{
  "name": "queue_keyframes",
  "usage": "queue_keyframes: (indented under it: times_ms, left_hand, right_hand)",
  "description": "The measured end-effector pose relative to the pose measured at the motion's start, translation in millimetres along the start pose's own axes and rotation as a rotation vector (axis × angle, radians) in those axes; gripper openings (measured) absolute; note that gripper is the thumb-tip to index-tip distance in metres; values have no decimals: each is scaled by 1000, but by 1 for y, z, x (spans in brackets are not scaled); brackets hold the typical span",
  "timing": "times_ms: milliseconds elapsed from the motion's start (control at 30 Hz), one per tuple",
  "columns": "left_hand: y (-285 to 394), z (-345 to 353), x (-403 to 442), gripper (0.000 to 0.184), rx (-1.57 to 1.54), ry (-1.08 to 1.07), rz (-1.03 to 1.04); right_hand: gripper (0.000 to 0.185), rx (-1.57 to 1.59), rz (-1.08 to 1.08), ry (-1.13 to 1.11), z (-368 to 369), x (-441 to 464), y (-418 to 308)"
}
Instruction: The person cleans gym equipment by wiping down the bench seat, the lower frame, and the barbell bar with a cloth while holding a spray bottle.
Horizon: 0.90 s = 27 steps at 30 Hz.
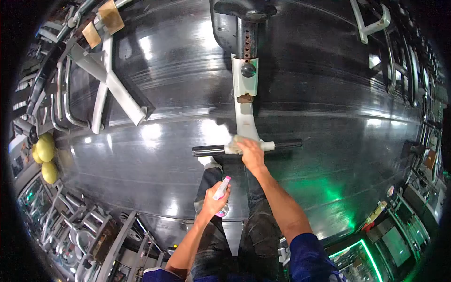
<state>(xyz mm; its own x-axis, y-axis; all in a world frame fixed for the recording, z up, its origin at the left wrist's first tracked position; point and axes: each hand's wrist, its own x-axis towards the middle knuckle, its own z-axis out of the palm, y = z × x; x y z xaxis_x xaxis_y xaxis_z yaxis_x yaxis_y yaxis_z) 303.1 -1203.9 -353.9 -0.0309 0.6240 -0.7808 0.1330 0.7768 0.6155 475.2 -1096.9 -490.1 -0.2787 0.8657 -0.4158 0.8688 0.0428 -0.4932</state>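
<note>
My right hand point(253, 157) is closed on a pale cloth point(236, 144) and presses it against the white crossbar point(268, 146) at the foot of a piece of gym equipment. Black ribbed grips stick out at both ends, a left grip point(208, 151) and a right grip point(290, 143). Lower and to the left, my left hand point(216, 202) is wrapped round a spray bottle point(221, 189) with a white and pink head. Most of the bottle's body is hidden behind the fingers. Above the crossbar runs a white post point(244, 117) with a black knob point(248, 70).
A black seat point(244, 8) tops the equipment's perforated tube. At the left stand a white crossed frame point(109, 80) and yellow balls point(45, 148). Shiny black flooring point(164, 108) surrounds the equipment. More machines line the right side, with a green-lit frame point(371, 256) lower right.
</note>
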Motion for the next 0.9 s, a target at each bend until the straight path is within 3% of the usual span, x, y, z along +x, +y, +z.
queue_keyframes:
  times_ms: [167,233,367,533,600,700,900]
  left_hand:
    - [0,14,0,13,49,44,88]
    - [8,18,0,13,22,24,0]
    - [7,30,3,14,50,22,20]
    - [6,48,12,15,14,-30,31]
    - [10,57,14,15,23,-38,61]
    - [23,69,17,15,69,-55,70]
    - [34,85,25,15,37,-79,11]
  right_hand:
    - [40,-152,-210,-110,-29,6,43]
    - [37,-210,-282,-55,-52,-2,88]
    - [33,-316,-59,-48,-110,-20,169]
    - [26,-190,182,12,-96,-11,152]
    - [25,-130,12,49,-74,-7,119]
    - [32,-73,-30,158,-43,-8,80]
    - [32,-129,-141,82,-84,-18,149]
